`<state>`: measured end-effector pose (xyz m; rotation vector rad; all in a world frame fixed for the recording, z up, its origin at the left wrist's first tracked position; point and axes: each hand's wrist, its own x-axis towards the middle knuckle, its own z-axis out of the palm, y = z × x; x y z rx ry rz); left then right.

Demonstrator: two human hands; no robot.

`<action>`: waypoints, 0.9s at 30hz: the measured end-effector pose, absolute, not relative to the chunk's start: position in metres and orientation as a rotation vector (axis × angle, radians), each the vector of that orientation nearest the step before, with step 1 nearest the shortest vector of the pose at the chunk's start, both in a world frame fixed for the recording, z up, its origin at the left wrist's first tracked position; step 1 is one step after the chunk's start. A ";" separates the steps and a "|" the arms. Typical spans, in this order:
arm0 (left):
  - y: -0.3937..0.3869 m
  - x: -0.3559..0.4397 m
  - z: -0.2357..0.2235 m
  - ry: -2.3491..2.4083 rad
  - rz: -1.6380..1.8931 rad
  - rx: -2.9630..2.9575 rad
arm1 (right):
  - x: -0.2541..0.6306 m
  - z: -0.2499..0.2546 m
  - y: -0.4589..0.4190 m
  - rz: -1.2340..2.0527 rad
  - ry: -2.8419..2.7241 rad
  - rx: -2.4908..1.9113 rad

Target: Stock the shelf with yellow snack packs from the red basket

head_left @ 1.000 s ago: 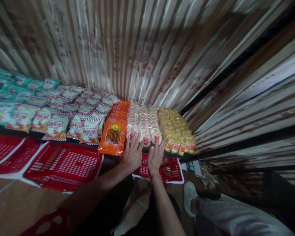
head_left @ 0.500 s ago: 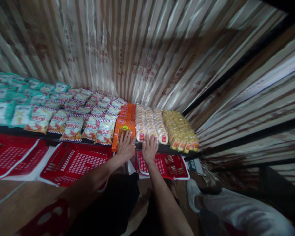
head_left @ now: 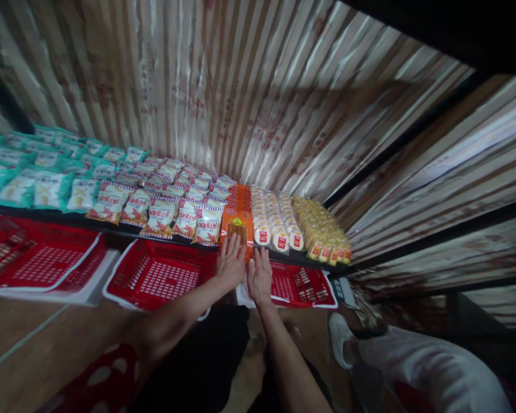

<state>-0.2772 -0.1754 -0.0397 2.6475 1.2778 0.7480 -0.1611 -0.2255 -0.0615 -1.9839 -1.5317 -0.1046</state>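
Note:
My left hand [head_left: 231, 264] lies flat with fingers stretched over the front orange snack packet [head_left: 236, 225], which has a clear window. The orange packets stand in a row running back. Just right of it, my right hand [head_left: 260, 278] is open, fingers up, at the shelf's front edge below the round white wrapped snacks [head_left: 279, 241]. I cannot tell whether it touches the orange packet's lower corner. White-and-red chip bags [head_left: 161, 215] fill the shelf left of the orange row. Yellow wrapped snacks [head_left: 322, 235] stand on the far right.
Teal bags [head_left: 51, 186] occupy the shelf's left end. Red baskets [head_left: 165, 281] sit below the shelf edge, one more [head_left: 284, 281] under my right hand. Striped sheeting [head_left: 241, 86] hangs behind. Another person's leg [head_left: 434, 361] and white shoe [head_left: 339, 341] are at lower right.
The view has turned left, so the shelf shifts right in the picture. My right hand has come off the round white snacks, leftward and nearer me. The left hand stays on the orange packet.

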 end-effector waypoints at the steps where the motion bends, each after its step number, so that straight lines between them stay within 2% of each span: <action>1: -0.179 -0.285 -0.038 1.289 0.764 2.655 | -0.171 -0.059 -0.228 -0.089 -1.550 -1.962; 9: -0.210 -0.345 -0.043 1.304 0.873 2.637 | -0.247 -0.041 -0.254 0.169 -1.556 -1.865; 18: -0.258 -0.376 -0.036 1.371 0.408 2.510 | -0.280 -0.050 -0.290 0.343 -1.470 -1.899; 27: -0.279 -0.474 -0.046 1.419 0.091 2.414 | -0.368 -0.071 -0.301 0.450 -1.560 -2.026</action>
